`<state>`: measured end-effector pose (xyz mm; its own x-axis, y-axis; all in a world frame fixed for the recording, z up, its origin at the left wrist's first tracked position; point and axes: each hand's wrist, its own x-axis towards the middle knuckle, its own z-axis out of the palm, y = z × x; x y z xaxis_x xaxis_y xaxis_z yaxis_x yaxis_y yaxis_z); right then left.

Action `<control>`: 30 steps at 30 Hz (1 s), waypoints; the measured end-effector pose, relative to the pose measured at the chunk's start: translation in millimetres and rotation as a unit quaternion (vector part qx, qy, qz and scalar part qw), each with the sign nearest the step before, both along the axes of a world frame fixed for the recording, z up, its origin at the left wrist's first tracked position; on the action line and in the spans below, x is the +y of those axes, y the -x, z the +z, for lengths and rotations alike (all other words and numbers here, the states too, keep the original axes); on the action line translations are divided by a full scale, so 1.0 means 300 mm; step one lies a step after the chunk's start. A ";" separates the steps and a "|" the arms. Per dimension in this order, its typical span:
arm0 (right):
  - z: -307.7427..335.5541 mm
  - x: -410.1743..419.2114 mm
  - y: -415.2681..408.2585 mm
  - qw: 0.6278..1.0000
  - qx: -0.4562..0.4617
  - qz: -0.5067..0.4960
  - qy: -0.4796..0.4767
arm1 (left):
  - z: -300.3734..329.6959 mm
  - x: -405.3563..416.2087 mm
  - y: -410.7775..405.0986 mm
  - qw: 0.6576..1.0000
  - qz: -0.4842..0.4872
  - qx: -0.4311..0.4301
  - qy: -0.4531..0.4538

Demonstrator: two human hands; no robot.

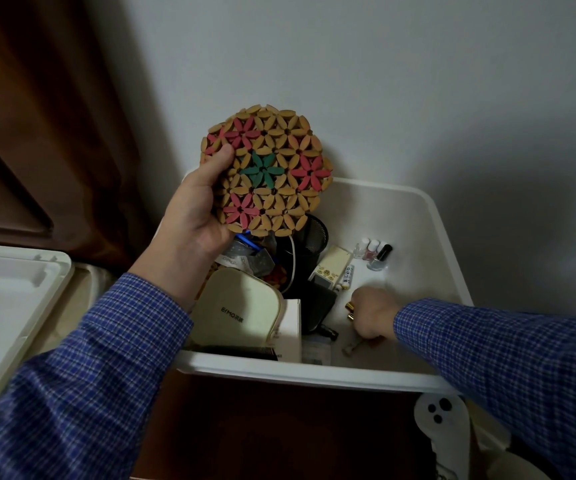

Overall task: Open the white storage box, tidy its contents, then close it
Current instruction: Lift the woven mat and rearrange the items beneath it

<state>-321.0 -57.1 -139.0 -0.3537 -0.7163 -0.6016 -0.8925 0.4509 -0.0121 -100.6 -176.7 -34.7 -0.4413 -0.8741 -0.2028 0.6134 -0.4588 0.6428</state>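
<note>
The white storage box (446, 237) stands open against the wall, its lid (5, 306) lying off to the left. My left hand (193, 209) holds a round bamboo trivet (269, 171) with red and green flower shapes up above the box. My right hand (371, 315) is down on the box floor, fingers curled around small gold-capped items (350, 311). Inside lie a cream pouch (238, 310), a black mesh cup (309, 247), a cream remote-like device (329, 266), several nail polish bottles (374, 252) and a black comb (241, 351).
A brown curtain (37, 116) hangs at the left. A white cloth with black dots (440, 420) sits below the box's front edge, over a dark wooden surface (279, 427). The grey wall stands directly behind the box.
</note>
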 end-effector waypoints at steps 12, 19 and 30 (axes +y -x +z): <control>0.097 -0.009 0.003 0.999 0.000 0.038 -0.032 | 0.010 0.003 -0.003 1.000 0.004 0.003 -0.016; 0.402 -0.114 -0.024 0.950 -0.288 -0.061 0.105 | 0.017 -0.008 -0.027 0.996 0.038 0.078 -0.038; 0.291 -0.357 -0.425 0.938 -0.333 -0.062 0.076 | 0.034 -0.016 -0.047 0.994 0.075 0.076 -0.032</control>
<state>-193.5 -164.2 -51.7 -0.0222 -0.7904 -0.6121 -0.6055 0.4979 -0.6209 -86.5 -181.4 -24.4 -0.3368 -0.9200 -0.2006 0.7655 -0.3916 0.5106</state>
